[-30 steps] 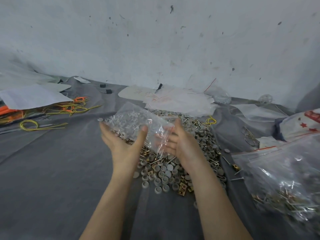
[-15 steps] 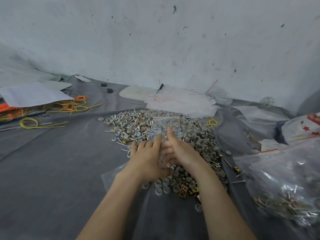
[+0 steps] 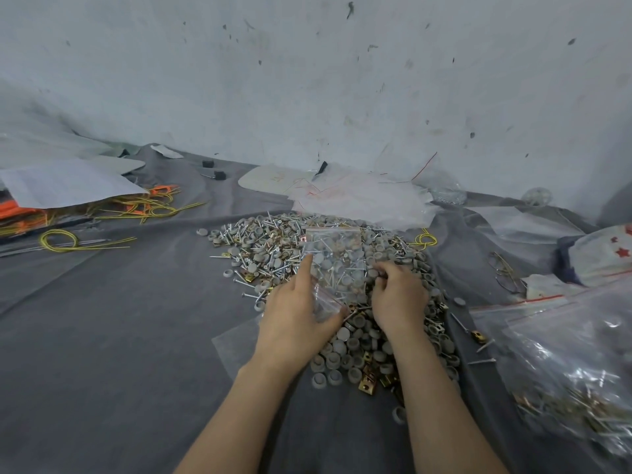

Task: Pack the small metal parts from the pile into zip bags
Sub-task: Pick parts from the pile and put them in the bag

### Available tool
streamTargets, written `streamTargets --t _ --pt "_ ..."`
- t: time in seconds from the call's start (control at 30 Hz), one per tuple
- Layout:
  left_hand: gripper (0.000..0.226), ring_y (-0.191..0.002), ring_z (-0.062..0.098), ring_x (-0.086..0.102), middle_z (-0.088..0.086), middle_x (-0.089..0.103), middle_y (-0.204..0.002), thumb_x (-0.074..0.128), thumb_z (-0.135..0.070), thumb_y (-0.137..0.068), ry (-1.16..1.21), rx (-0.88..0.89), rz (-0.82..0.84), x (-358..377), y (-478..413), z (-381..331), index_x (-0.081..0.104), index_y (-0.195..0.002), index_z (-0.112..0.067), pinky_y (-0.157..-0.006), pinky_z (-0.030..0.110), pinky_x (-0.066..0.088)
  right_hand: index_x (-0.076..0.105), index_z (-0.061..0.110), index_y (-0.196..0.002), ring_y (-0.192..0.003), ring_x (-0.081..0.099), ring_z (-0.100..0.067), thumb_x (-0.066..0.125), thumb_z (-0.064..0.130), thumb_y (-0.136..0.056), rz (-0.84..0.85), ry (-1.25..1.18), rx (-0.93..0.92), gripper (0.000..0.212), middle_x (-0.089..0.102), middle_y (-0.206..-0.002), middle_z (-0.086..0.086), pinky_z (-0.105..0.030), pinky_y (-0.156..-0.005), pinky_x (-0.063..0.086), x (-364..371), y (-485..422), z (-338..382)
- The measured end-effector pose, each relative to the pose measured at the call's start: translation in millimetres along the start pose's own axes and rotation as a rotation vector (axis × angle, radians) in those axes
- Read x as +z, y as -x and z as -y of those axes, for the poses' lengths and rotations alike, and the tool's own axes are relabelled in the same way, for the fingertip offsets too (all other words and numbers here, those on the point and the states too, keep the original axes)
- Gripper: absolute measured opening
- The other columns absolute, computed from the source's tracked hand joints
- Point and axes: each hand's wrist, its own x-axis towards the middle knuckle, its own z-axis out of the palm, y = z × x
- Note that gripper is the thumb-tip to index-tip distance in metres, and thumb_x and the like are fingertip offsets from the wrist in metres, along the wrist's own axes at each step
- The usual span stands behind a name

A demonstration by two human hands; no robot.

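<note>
Head view showed me filled bags [image 3: 564,357] beside a large unpacked pile [image 3: 260,248], my left hand [image 3: 294,316] pinching a zip bag [image 3: 337,254], my right hand [image 3: 398,299] curled into it, grip unclear.

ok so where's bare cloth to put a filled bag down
Widest bare patch: grey cloth left of the pile, bordered by the yellow wire loop and the left hand. Crowded: filled bags on the right, clear plastic sheets behind the pile, loose screws between pile and bags.
</note>
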Motion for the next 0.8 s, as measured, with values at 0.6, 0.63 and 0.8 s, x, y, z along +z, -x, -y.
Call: streamTargets --t 0.6,0.63,0.8 --pt "0.093 -0.12 0.023 0.047 0.005 0.053 -0.13 0.073 -0.031 -0.077 0.02 -0.043 0.019 -1.5 -1.5 9.3 0.02 -0.151 -0.015 -0.102 0.039 0.039 0.063 0.031 -0.084 -0.07 0.06 0.015 0.061 0.018 -0.091 0.424 -0.694 -0.182 0.015 0.068 -0.075 0.024 0.003 -0.058 0.038 -24.6 33.6 40.4" --pt "0.092 -0.118 0.024 0.049 0.004 0.055 -0.128 0.073 -0.032 -0.077 0.005 -0.049 0.004 -1.9 -1.3 10.4 0.021 -0.15 -0.014 -0.101 0.04 0.039 0.063 0.03 -0.086 -0.073 0.062 0.01 0.059 0.018 -0.092 0.384 -0.683 -0.167 0.014 0.069 -0.08 0.021 -0.001 -0.061 0.04 -24.8 33.0 38.5" --pt "0.089 -0.122 0.024 0.046 0.002 0.053 -0.131 0.071 -0.042 -0.079 -0.066 -0.153 -0.087 -3.2 -3.8 15.3 0.021 -0.149 -0.019 -0.106 0.042 0.034 0.067 0.025 -0.084 -0.077 0.057 -0.004 0.07 0.022 -0.083 0.46 -0.224 -0.224 0.004 0.062 -0.085 0.009 -0.01 -0.065 0.042 -39.1 25.7 20.8"
